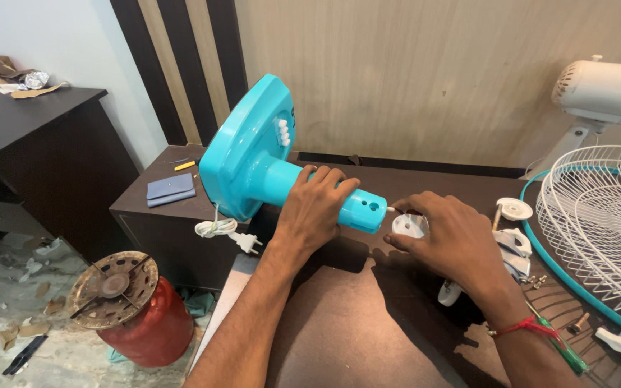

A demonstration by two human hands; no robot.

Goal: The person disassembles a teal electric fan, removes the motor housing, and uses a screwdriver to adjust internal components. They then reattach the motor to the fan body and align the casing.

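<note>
Gripping turquoise fan stand [253, 162] by neck — left hand [315, 208] wrapped tight; right hand [447, 241] pinching white cap [408, 225]. Rigid, smooth plastic — probably base-heavy.

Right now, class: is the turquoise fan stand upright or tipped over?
Tipped over: the turquoise fan stand lies sideways, its base off the table, held at the stem by the left hand.

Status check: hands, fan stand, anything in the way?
Left hand gripping teal fan stand by its neck, stand tipped sideways on table. Right hand fingers on small white cap at neck's end. Nothing blocking; loose white parts alongside.
</note>
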